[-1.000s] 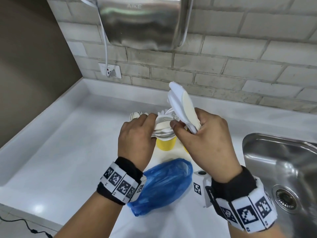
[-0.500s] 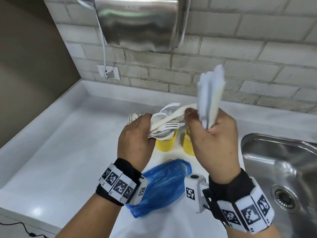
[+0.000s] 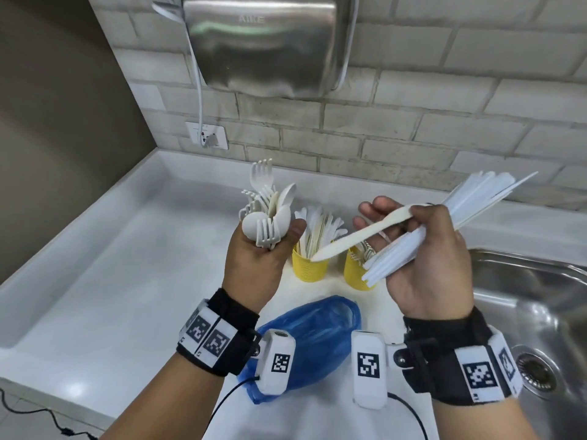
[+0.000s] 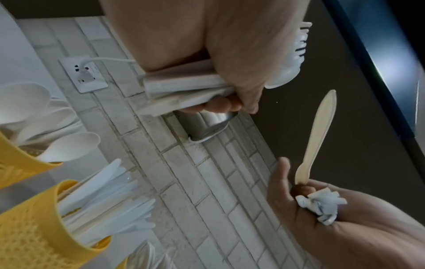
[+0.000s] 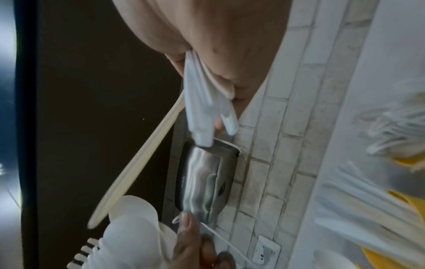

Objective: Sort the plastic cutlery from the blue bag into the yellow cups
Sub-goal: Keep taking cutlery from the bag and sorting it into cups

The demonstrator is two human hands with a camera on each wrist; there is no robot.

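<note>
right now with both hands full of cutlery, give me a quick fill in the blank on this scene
1. The left hand grips a bunch of forks and ____.
2. The cream knife is pinched in the ____ hand.
3. The blue bag lies on the counter, nearer the person than the two ____ cups.
4. To the person's right, set in the counter, is a steel ____.

Missing words: spoons; right; yellow; sink

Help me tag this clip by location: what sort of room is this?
Probably a pantry or washroom-side kitchenette. A stainless sink is set into a white counter, a steel hand dryer hangs on the brick-tile wall, plugged into a wall socket.
</note>
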